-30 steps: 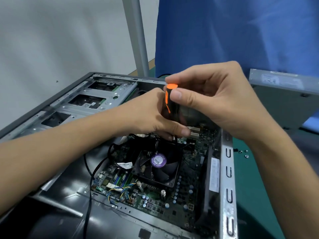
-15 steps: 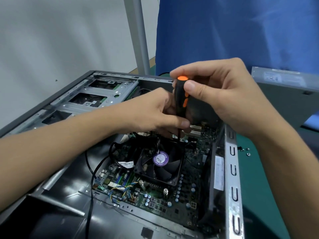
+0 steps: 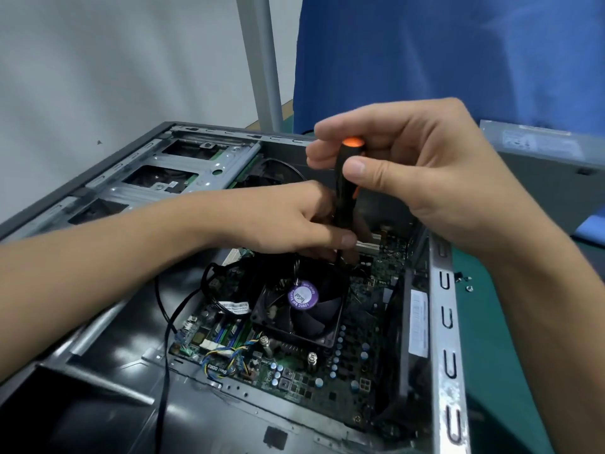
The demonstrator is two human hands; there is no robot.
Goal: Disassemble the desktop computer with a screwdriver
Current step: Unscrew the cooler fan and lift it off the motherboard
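Observation:
An open desktop computer case (image 3: 442, 326) lies on its side with its green motherboard (image 3: 330, 378) exposed. A black CPU fan (image 3: 302, 309) with a purple label sits mid-board. My right hand (image 3: 425, 172) grips the top of a black and orange screwdriver (image 3: 346, 188), which stands upright above the fan's far corner. My left hand (image 3: 288, 221) pinches the screwdriver's lower shaft, hiding its tip and the screw under it.
Black cables (image 3: 170, 322) loop across the case floor left of the fan. A metal drive cage (image 3: 170, 172) fills the far left. Loose screws (image 3: 466, 283) lie on the green mat to the right. A grey box (image 3: 543, 165) stands behind, before a blue cloth (image 3: 458, 54).
The screwdriver handle has turned in my right hand's fingers, its orange stripe rotating. Both hands stay at the fan's far corner; the view has shifted slightly.

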